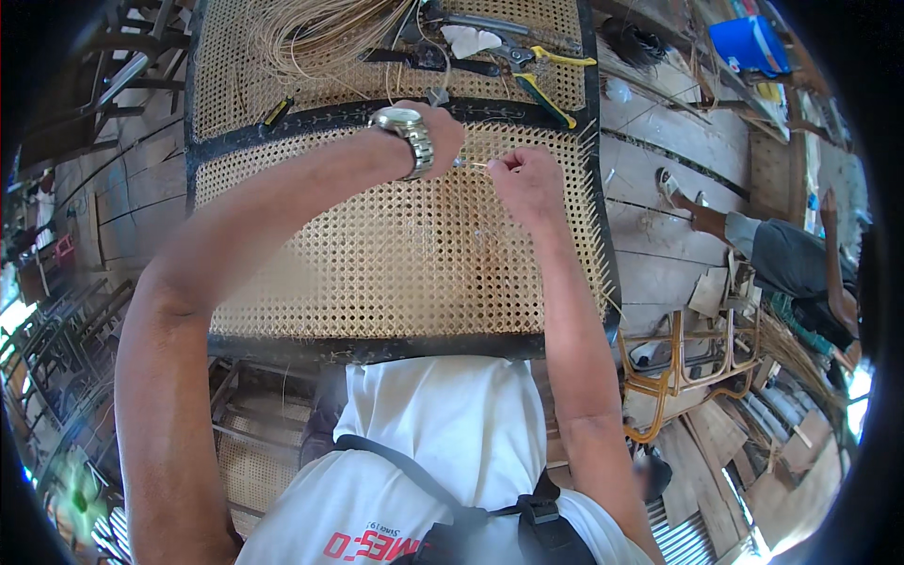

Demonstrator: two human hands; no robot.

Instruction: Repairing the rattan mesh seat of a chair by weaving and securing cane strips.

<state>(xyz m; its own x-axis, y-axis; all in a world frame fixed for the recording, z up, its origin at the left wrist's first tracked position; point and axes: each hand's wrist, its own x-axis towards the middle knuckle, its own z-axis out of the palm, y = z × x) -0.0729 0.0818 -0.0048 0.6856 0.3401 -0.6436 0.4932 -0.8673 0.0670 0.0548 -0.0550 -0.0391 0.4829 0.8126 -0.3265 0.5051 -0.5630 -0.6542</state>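
A woven cane panel [377, 254] in a dark carved wooden frame [282, 350] lies before me, with cane ends sticking out along its right edge. My left hand [443, 137], below a metal wristwatch [403, 127], is curled over the panel's upper part; its fingertips and what they hold are hidden. Close to its right, my right hand [529, 184] is closed in a pinch on a thin cane strand [477, 166]. That strand crosses the short gap between both hands, just above the weave. A small shiny tip shows beside the left hand.
On the upper panel lie a bundle of loose cane strands [315, 38], yellow-and-green-handled pruning shears [537, 71] and a small dark tool [276, 115]. A blue bucket [749, 45] stands at far right. Another person [791, 250] is at the right, near a bent cane frame [673, 367].
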